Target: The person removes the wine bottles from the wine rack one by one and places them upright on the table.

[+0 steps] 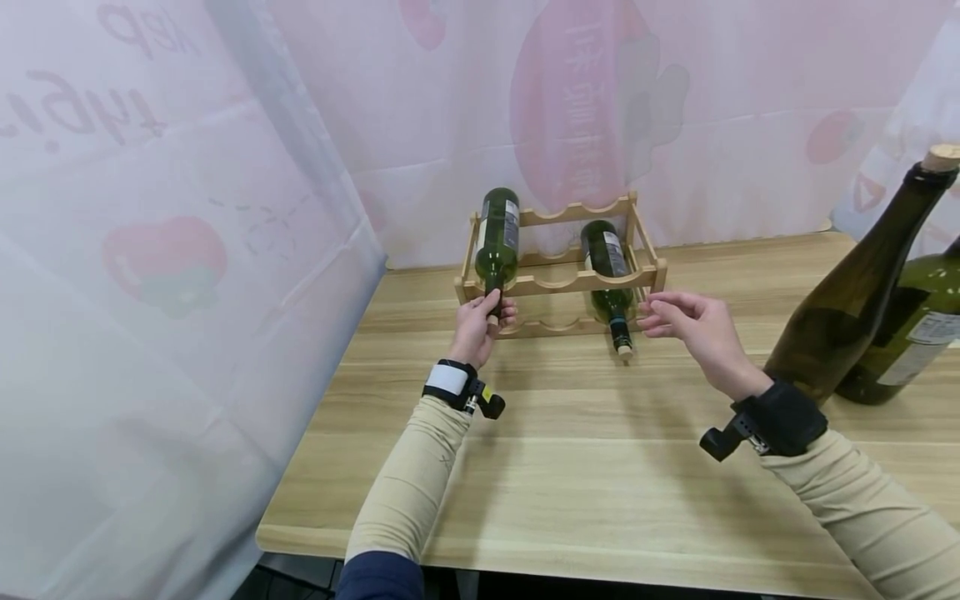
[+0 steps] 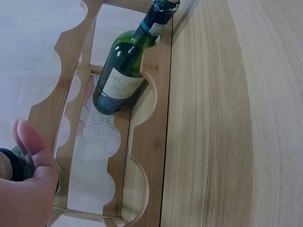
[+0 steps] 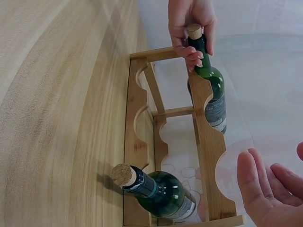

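A green wine bottle (image 1: pixel 498 237) lies on the upper tier of a small wooden rack (image 1: pixel 558 282), at the rack's left end, its corked neck pointing toward the person. The left hand (image 1: pixel 477 329) curls its fingers round that neck just below the cork; in the right wrist view the grip is plain, while the left wrist view shows only the thumb and palm at the frame's lower left corner, with the bottle's neck mostly hidden behind them. A second green bottle (image 1: pixel 609 279) rests in the lower tier toward the right, its neck and cork sticking out past the front rail onto the table (image 1: pixel 600 467). The right hand (image 1: pixel 690 325) hovers just beside the rack's right front corner with fingers loose and slightly bent, holding nothing; whether a fingertip touches the wood cannot be told. In the right wrist view only its fingertips show, cut off at the lower right. At the table's right edge stand two larger dark bottles (image 1: pixel 870 283), the farther one cropped by the frame. Printed white sheeting (image 1: pixel 187 250) hangs behind and to the left.
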{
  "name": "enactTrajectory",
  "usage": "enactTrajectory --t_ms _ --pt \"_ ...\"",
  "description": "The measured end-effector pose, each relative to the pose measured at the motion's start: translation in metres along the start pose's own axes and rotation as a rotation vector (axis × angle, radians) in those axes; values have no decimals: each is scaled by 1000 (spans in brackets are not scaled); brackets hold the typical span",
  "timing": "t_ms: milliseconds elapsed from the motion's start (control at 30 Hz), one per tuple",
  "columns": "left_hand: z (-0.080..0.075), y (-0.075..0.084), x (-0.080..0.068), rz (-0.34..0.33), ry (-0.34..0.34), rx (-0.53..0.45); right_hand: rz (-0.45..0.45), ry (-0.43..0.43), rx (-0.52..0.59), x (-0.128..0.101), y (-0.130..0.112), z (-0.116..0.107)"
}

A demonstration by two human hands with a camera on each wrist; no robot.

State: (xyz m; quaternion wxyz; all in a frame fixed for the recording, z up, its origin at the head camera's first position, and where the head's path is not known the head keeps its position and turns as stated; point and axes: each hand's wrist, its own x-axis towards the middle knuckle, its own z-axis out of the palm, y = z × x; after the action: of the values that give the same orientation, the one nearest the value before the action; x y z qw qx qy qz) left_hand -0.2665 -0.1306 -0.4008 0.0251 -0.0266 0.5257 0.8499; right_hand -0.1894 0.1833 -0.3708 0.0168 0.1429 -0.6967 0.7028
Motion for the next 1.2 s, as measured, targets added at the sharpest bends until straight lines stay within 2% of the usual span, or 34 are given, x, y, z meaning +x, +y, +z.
enactTrajectory --t_ms 267,533,767,967,1200 --pt "-1 -1 -4 12 24 -17 2 -8 -1 2 2 2" --pt "-1 4 -11 43 -1 -22 18 -38 -8 8 3 10" --pt "8 13 -21 65 -16 4 37 -73 -7 23 -2 23" --pt "16 17 -31 79 -2 13 94 -139 109 51 -9 38" --pt "27 14 -41 97 -18 15 264 -261 306 88 -12 64"
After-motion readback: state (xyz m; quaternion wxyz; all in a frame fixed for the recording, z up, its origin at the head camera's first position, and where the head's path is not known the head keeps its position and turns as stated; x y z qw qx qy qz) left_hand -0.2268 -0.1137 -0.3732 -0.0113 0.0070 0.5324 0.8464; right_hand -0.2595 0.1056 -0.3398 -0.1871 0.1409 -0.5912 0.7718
